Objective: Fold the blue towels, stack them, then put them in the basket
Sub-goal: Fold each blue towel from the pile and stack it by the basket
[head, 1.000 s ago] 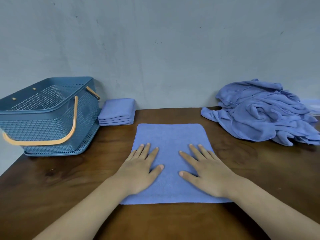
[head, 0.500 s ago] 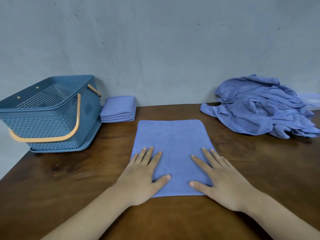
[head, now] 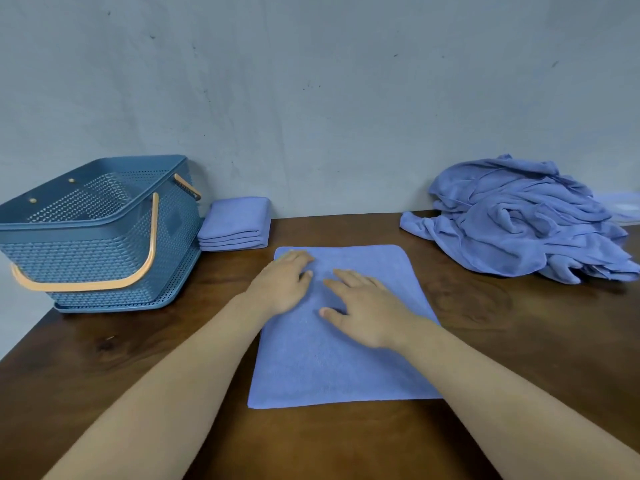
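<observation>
A blue towel [head: 346, 362], folded into a flat rectangle, lies on the wooden table [head: 519, 358] in front of me. My left hand [head: 282, 284] lies on its far left part, fingers reaching toward the far left corner. My right hand [head: 363, 306] presses flat on the towel's upper middle, fingers spread. A small stack of folded blue towels [head: 235, 223] sits against the wall beside the blue basket [head: 97, 237] with orange handles at the left. A heap of unfolded blue towels [head: 523, 223] lies at the far right.
A grey wall runs along the table's far edge. The table's left edge falls away below the basket. Bare wood shows between the flat towel and the heap.
Both hands have slid away from me up the towel, from its near edge toward its far half; the left hand now reaches the far left corner. The view has shifted slightly.
</observation>
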